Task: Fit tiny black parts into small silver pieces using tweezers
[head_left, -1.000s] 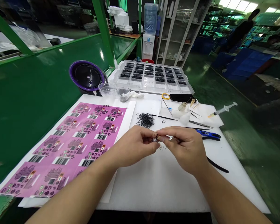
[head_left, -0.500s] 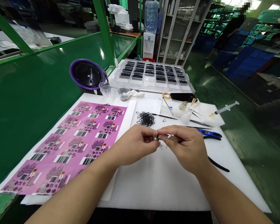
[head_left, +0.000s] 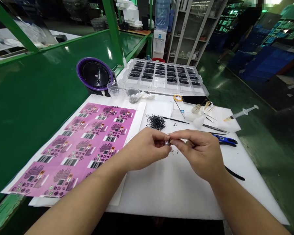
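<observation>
Same pinch as a second ago, folks: our left hand (head_left: 149,150) and right hand (head_left: 201,153) stay narrowed, fingertips meeting above the middle of the table (head_left: 176,195), on a small shiny piece (head_left: 168,142) right between them, partly hidden; just beyond we've got the heap of black hooks (head_left: 156,122), then the compartment tray (head_left: 159,82) along the table's far edge, and past the right edge, a person (head_left: 244,24) has shifted leftward behind the blue crates (head_left: 271,65)
</observation>
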Motion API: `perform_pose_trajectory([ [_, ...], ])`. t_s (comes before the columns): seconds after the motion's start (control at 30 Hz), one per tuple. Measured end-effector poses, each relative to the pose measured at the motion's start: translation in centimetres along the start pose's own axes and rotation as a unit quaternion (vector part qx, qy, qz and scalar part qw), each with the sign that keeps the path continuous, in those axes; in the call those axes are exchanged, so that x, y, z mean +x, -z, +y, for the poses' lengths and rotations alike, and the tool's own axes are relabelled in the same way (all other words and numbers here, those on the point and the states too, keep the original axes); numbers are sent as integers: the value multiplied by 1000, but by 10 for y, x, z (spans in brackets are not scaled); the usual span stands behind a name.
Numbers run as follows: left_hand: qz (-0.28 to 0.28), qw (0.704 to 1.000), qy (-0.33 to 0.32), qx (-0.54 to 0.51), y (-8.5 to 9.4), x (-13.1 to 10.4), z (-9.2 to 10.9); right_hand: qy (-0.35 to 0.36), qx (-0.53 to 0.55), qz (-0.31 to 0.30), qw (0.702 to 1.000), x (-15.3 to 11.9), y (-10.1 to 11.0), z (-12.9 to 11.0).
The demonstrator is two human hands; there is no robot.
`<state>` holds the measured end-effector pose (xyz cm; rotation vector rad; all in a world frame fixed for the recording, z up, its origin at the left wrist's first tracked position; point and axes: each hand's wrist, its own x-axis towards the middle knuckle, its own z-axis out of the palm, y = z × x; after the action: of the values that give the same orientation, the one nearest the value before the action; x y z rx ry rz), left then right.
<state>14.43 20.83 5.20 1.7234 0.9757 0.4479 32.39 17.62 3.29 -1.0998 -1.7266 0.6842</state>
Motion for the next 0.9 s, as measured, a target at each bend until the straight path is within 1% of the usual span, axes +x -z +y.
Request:
perform_pose_trajectory([
  [0.23, 3, 1000, 1, 6, -1, 0, -3, -15, -9, 0, 1000, -1, 0, -2],
  [0.43, 4, 1000, -5, 10, -1, 1, -3, -8, -17, 2, 1000, -2, 0, -1],
  [0.7, -4, 1000, 3, 1, 2, -2, 4, -8, -23, 4, 1000, -1, 1, -1],
  [0.9, -8, 1000, 6, -7, 2, -1, 0, 0, -11, 1, 1000, -1, 1, -2],
])
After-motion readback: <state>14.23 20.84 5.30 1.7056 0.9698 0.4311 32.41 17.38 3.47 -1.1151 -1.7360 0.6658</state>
